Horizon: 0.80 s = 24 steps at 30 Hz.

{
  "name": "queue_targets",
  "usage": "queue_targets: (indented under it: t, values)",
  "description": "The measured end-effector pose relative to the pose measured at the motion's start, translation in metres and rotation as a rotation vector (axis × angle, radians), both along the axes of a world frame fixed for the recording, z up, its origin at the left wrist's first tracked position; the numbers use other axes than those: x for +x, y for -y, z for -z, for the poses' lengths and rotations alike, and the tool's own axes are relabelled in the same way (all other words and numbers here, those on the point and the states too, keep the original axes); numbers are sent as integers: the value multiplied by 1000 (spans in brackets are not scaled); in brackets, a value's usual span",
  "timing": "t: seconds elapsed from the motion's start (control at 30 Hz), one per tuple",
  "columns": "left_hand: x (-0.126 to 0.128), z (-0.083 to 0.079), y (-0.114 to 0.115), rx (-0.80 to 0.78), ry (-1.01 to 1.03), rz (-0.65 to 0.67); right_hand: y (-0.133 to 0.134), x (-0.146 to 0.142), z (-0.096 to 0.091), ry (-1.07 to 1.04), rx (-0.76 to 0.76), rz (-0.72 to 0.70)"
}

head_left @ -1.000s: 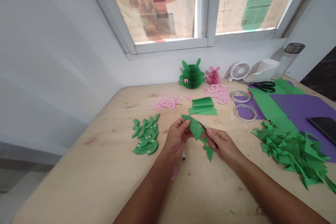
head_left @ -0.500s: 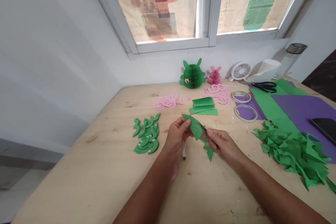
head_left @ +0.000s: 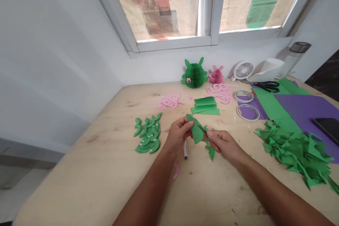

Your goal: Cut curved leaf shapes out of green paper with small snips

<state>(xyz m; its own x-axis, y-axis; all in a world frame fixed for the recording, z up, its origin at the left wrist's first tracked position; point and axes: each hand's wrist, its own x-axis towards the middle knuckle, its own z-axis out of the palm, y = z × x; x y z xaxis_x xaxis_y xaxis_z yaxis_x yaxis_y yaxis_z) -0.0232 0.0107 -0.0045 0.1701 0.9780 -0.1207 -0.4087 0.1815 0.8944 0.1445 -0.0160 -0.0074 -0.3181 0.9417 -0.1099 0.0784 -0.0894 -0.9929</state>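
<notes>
My left hand (head_left: 178,135) pinches a folded green paper piece (head_left: 196,131) just above the wooden table (head_left: 111,169). My right hand (head_left: 224,143) is closed on a thin dark tool (head_left: 204,129) whose tip meets the paper's right edge; I cannot make out what kind of tool it is. A green offcut (head_left: 211,152) dangles below the piece, between my hands. A marker pen (head_left: 185,149) lies on the table under my left hand. A heap of green crescent cutouts (head_left: 148,135) lies to the left of my left hand.
Behind my hands lie a stack of green paper strips (head_left: 205,106), pink cutouts (head_left: 169,101), and two tape rings (head_left: 248,112). Green scraps (head_left: 293,152), purple sheets (head_left: 304,109), a phone (head_left: 328,127) and scissors (head_left: 266,85) fill the right side. Paper figures (head_left: 194,74) and a small fan (head_left: 242,70) stand by the wall.
The green piece has turned a little in my left hand and my right hand has shifted slightly left along its edge. The view has tilted a bit.
</notes>
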Motion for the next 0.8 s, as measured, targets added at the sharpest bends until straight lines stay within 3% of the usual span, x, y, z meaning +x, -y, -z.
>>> queue_targets:
  t: [0.8]
  values:
    - [1,3,-2,-34,-8,-80,-2,2,6,106,0,-7]
